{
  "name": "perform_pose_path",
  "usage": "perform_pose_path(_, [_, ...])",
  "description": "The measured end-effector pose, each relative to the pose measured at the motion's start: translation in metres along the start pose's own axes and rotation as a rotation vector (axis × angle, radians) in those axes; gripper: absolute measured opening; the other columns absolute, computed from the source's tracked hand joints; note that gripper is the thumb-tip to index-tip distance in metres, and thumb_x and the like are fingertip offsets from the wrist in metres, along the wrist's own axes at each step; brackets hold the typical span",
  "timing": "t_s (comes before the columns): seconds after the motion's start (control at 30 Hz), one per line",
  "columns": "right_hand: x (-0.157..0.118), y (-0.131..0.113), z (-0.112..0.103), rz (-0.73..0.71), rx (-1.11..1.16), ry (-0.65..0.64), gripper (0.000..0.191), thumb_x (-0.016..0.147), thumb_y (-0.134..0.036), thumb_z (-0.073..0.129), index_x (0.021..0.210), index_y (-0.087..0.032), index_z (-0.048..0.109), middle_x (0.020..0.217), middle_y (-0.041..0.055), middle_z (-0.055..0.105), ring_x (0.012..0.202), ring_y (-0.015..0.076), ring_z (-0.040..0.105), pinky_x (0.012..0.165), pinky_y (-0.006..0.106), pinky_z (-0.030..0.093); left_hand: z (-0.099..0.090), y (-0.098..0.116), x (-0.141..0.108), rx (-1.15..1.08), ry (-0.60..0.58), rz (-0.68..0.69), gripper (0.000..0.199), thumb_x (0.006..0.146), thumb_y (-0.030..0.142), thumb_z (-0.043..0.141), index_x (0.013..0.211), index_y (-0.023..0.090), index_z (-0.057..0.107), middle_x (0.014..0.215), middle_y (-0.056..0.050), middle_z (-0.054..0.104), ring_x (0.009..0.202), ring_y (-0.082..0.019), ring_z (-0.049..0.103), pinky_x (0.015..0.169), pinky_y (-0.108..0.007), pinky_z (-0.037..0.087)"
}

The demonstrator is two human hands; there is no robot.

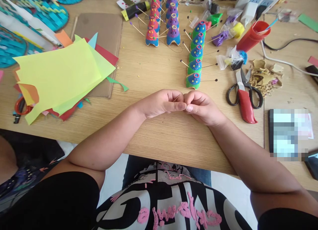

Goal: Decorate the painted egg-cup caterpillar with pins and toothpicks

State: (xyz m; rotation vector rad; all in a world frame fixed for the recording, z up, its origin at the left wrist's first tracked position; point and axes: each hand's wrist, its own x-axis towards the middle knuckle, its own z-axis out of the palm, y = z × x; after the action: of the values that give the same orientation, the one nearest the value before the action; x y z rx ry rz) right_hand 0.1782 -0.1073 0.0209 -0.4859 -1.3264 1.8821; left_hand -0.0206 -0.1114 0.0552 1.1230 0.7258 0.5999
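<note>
My left hand (pixel 171 102) and my right hand (pixel 202 107) meet above the table, thumb and finger pinched together on each, tips touching. A thin stick (pixel 177 98), perhaps a toothpick, shows between my left fingers; its far end is hidden. Whatever my right fingertips pinch is too small or covered to name. Just beyond my hands stands a green and blue clay-covered row of bumps (pixel 195 80) with small faces and dark-tipped sticks in its sides. Farther back are a red and blue row (pixel 152 36) and a purple and blue row (pixel 173 36), also with sticks.
Scissors (pixel 243 97) with a red-covered handle lie at right, near torn scraps (pixel 265 76), a red cup (pixel 253 36) and bagged clay (pixel 220 38). Coloured paper sheets (pixel 62 69) cover brown cardboard (pixel 96 24) at left. A power strip (pixel 260 1) with cables sits behind.
</note>
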Motion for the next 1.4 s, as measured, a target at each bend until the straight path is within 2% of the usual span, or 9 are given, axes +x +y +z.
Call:
perform_pose_path(0.4, [0.0006, 0.001, -0.0004, -0.018, -0.03, -0.012, 0.033, 0.085, -0.036, 0.087, 0.077, -0.019, 0.061, 0.065, -0.0077, 0.054, 0.06, 0.0072, 0.045, 0.063, 0.025, 0.038, 0.0003, 0.0, 0.0, -0.022, -0.033, 0.012, 0.06, 0.069, 0.063, 0.093, 0.069, 0.017, 0.055, 0.059, 0.008, 0.04, 0.055, -0.006, 0.032, 0.052, -0.023, 0.021])
perform_pose_path(0.9, [-0.0002, 0.0029, -0.0017, -0.008, -0.045, -0.004, 0.035, 0.084, -0.039, 0.088, 0.075, -0.019, 0.06, 0.065, -0.0072, 0.054, 0.059, 0.007, 0.044, 0.059, 0.024, 0.035, 0.0011, 0.0007, -0.0009, -0.011, -0.011, -0.02, 0.062, 0.065, 0.065, 0.094, 0.068, 0.017, 0.054, 0.059, 0.008, 0.04, 0.055, -0.006, 0.032, 0.052, -0.024, 0.021])
perform_pose_path(1.1, [0.0, 0.0048, -0.0026, -0.025, -0.015, -0.018, 0.031, 0.085, -0.033, 0.087, 0.075, -0.018, 0.062, 0.063, -0.0078, 0.054, 0.058, 0.0061, 0.043, 0.058, 0.022, 0.035, 0.0025, 0.0007, -0.0014, -0.038, -0.02, -0.016, 0.062, 0.064, 0.064, 0.095, 0.068, 0.017, 0.055, 0.059, 0.008, 0.04, 0.054, -0.005, 0.031, 0.051, -0.023, 0.019])
perform_pose_path(1.4, [-0.0001, 0.0036, -0.0045, 0.035, 0.005, -0.025, 0.034, 0.079, -0.034, 0.092, 0.072, -0.018, 0.062, 0.064, -0.0068, 0.058, 0.058, 0.006, 0.047, 0.057, 0.021, 0.038, 0.0029, 0.0004, -0.0017, -0.015, -0.004, -0.041, 0.063, 0.06, 0.062, 0.097, 0.063, 0.016, 0.055, 0.057, 0.006, 0.044, 0.054, -0.005, 0.033, 0.052, -0.023, 0.021])
